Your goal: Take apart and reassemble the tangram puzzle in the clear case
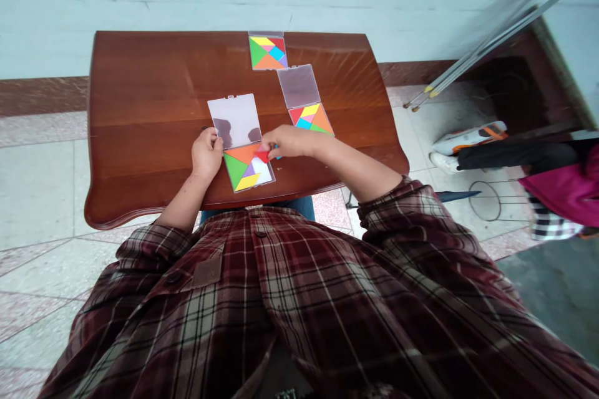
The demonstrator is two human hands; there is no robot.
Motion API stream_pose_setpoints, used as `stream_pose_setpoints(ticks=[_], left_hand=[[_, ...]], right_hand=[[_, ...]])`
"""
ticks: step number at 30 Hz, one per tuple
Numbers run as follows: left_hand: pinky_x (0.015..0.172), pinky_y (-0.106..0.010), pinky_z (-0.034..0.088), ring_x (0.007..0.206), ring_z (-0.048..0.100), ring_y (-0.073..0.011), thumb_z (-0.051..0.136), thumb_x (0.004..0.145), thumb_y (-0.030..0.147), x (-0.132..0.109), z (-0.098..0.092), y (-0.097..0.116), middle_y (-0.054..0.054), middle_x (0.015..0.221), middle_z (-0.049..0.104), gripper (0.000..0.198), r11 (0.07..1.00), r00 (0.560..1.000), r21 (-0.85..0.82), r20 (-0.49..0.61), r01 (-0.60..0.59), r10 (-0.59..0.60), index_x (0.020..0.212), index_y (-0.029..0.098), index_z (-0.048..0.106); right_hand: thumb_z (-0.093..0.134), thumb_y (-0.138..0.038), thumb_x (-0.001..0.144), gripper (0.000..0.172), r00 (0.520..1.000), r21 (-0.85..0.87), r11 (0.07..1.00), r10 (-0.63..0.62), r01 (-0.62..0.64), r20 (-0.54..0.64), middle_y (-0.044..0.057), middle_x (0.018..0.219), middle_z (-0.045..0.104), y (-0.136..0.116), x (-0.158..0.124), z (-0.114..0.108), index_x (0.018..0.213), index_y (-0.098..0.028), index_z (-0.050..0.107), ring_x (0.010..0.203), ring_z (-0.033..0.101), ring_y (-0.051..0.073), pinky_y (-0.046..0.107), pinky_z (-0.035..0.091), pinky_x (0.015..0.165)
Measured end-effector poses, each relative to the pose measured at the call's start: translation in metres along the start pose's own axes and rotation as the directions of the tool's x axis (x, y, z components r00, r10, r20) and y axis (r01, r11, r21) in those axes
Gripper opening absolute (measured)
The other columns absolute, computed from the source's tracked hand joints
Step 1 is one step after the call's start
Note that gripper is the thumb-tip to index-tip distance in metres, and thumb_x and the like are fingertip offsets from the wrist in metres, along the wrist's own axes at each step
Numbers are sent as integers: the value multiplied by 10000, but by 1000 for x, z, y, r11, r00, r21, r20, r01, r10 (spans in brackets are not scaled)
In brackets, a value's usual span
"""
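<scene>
In front of me on the table lies an open tangram case (249,189) with its clear lid (235,120) folded back. Its tray holds an orange piece (239,154), a green piece (236,166), a purple piece (249,171) and a yellow piece (248,182); white base shows at the right. My right hand (287,141) pinches a red tangram piece (262,154) over the tray's upper right. A blue piece (277,151) shows partly beneath its fingers. My left hand (208,153) is closed at the case's left edge, near the hinge, gripping it.
Two more open tangram cases with coloured pieces stand farther back: one at the far edge (268,53), one at the right (312,117), partly behind my right hand. The brown wooden table (154,100) meets a wall. Crutches (472,53) lean at right, near a seated person's leg (486,157).
</scene>
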State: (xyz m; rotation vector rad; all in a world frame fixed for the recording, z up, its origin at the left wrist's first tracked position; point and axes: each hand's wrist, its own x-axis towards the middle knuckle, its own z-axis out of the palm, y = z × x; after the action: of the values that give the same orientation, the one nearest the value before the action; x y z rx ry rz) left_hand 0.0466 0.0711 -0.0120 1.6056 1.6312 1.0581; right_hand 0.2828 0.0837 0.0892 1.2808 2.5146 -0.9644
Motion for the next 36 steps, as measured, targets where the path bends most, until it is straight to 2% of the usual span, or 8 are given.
stream_pose_setpoints(ticks=[4, 9, 15, 18, 20, 22, 30, 36], left_hand=[[634, -244, 467, 613, 567, -118, 505, 803, 174, -1, 2, -4, 16, 741, 620, 150, 999, 998, 2, -45, -39, 39, 927, 200, 586], [671, -247, 483, 683, 594, -132, 507, 808, 196, -2, 2, -5, 8, 751, 626, 152, 998, 996, 0, -59, -60, 60, 936, 201, 588], [681, -251, 478, 666, 593, -129, 498, 803, 173, -2, 1, -1, 15, 745, 620, 148, 999, 997, 13, -56, -53, 54, 917, 201, 587], [691, -253, 476, 667, 589, -130, 499, 801, 169, -2, 1, 0, 17, 735, 611, 135, 998, 997, 31, -63, -51, 53, 904, 200, 581], [700, -252, 476, 681, 590, -132, 504, 800, 172, -3, 1, 0, 16, 739, 609, 131, 998, 996, 38, -68, -53, 56, 906, 200, 575], [708, -250, 478, 700, 593, -135, 507, 800, 176, -3, 1, -1, 17, 745, 609, 137, 997, 996, 37, -70, -60, 63, 917, 202, 572], [697, -246, 473, 707, 589, -136, 494, 794, 166, -3, 4, -3, 14, 741, 604, 131, 996, 995, 40, -66, -79, 81, 897, 203, 568], [682, -251, 480, 708, 593, -143, 488, 796, 174, -4, 3, -1, 7, 753, 614, 143, 996, 996, 45, -56, -72, 74, 911, 208, 566]], right_hand=[[622, -162, 782, 81, 912, 273, 936, 299, -223, -280, -33, 699, 527, 35, -14, 9, 828, -182, 558, 631, 433, 96, 255, 325, 623], [596, -200, 792, 46, 835, 442, 814, 505, -377, -217, -25, 670, 535, 56, -36, 45, 809, -177, 559, 611, 473, 111, 273, 379, 630], [582, -208, 819, 197, 755, 218, 858, 512, -464, -409, 98, 972, 645, 36, -44, 57, 1004, -148, 611, 832, 581, 198, 331, 433, 749], [529, -184, 868, 268, 824, 112, 935, 350, -337, -445, 120, 1127, 622, 4, -36, 60, 1130, -157, 583, 963, 593, 213, 338, 441, 821], [570, -187, 868, 280, 934, 66, 988, 154, -140, -321, 95, 1159, 618, -19, -28, 66, 1147, -175, 580, 1054, 584, 202, 315, 433, 882], [640, -238, 848, 372, 976, 27, 998, 67, -63, -208, 108, 1235, 585, -38, -21, 74, 1204, -175, 553, 1110, 573, 214, 311, 438, 891], [730, -300, 783, 513, 982, -101, 981, 153, -165, -112, 125, 1215, 580, -49, -2, 86, 1236, -168, 529, 980, 621, 222, 287, 441, 768], [705, -253, 769, 123, 995, 17, 997, 75, -74, -60, 31, 920, 642, -38, 3, 79, 844, -181, 640, 825, 569, 153, 243, 347, 677]])
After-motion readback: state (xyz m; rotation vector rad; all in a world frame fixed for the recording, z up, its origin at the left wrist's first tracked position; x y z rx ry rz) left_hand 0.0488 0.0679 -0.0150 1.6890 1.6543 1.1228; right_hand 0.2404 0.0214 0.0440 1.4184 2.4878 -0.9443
